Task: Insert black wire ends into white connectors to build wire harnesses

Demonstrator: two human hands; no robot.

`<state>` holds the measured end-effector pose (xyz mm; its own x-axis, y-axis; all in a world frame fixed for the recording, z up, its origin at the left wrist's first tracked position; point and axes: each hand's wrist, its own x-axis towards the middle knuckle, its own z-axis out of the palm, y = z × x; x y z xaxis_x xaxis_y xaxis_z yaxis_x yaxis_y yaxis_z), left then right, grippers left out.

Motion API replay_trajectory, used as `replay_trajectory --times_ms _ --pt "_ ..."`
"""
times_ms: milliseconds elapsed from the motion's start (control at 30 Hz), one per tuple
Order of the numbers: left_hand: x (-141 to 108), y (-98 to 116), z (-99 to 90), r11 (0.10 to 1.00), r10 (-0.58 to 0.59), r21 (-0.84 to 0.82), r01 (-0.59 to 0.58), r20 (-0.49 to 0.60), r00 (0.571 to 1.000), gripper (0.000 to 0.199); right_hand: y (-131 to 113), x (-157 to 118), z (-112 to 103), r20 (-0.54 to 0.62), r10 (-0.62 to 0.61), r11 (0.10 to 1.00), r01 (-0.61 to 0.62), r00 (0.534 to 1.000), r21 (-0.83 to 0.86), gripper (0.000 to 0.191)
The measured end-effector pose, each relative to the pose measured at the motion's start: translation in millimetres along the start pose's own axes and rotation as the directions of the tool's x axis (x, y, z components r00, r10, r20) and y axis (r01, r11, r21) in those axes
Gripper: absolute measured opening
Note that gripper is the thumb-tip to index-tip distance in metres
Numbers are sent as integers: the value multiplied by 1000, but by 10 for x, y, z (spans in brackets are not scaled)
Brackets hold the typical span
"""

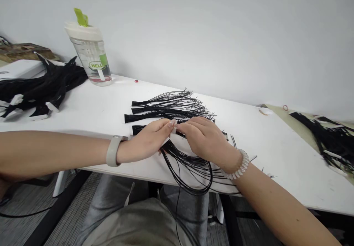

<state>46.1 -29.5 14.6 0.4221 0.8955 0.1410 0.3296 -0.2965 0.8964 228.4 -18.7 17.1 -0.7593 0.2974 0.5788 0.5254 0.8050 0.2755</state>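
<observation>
My left hand [151, 139] is closed, its thumb and finger pinching a small white piece [174, 128] that looks like a connector. My right hand [206, 139] meets it from the right, fingers bent and pressed together close to the same piece; what they grip is hidden. Beneath both hands a looped bundle of black wires [190, 161] comes out from under my left palm and hangs over the table's front edge. Behind the hands lie several flat black wire bundles [160, 109], bound at the left and fanned out into loose ends at the right.
On the white table [262, 139] a clear bottle [92, 59] with a green spout stands at back left. Beside it is a heap of black wires with white connectors [47, 83]. More black wires [329, 139] lie far right. A wall [207, 35] rises behind.
</observation>
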Motion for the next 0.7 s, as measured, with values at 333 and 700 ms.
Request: replay_trajectory --times_ms 333,700 --pt "18 -90 18 998 18 52 -22 73 997 37 -45 27 -16 22 231 960 -232 973 155 14" --pt "11 -57 19 994 -107 -35 108 47 993 40 -8 60 -68 153 257 952 -277 954 129 10"
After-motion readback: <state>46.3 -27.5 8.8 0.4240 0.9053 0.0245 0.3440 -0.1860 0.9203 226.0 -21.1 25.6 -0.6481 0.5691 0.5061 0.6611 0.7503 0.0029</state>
